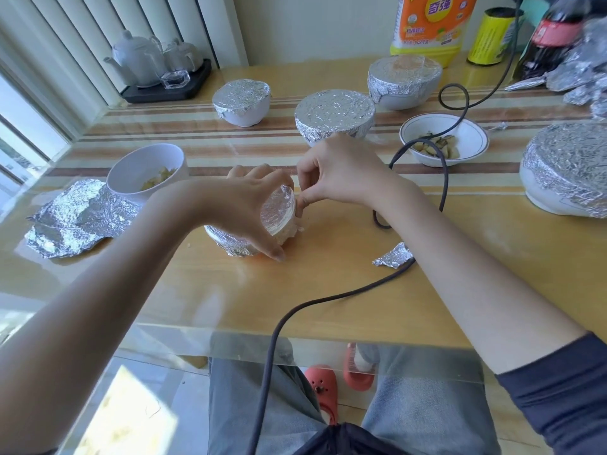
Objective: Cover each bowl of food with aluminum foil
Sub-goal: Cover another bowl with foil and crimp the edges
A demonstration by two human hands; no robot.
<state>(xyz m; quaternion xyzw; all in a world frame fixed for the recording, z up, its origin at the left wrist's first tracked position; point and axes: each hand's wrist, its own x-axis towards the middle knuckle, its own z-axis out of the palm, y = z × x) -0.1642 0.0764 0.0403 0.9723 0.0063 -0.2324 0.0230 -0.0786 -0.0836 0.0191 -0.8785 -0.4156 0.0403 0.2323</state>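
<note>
**Most bowls wrapped, two open, one in hand**

Four foil-covered bowls: far left, far centre, far right of centre, right edge. Still open: a white bowl at near left with yellowish food, and a rimmed bowl at right with dark pieces. By this count roughly two thirds done.

At centre, a small bowl tipped on its side, mouth toward the right, foil crimped around its body; a shiny film over the mouth, foil or clear wrap, cannot tell which. Left hand curled over it from above, holding it. Right hand pinching the covering's edge at the rim, fingers narrow.

Spare crumpled foil sheet lying just beside the open white bowl, touching or nearly so. Small foil scrap near right, against a dark cable looping across the tabletop between the hands and the rimmed bowl: likely snag for a reach rightward. Near edge of the tabletop close to the lap; open room mostly in the near centre strip.
</note>
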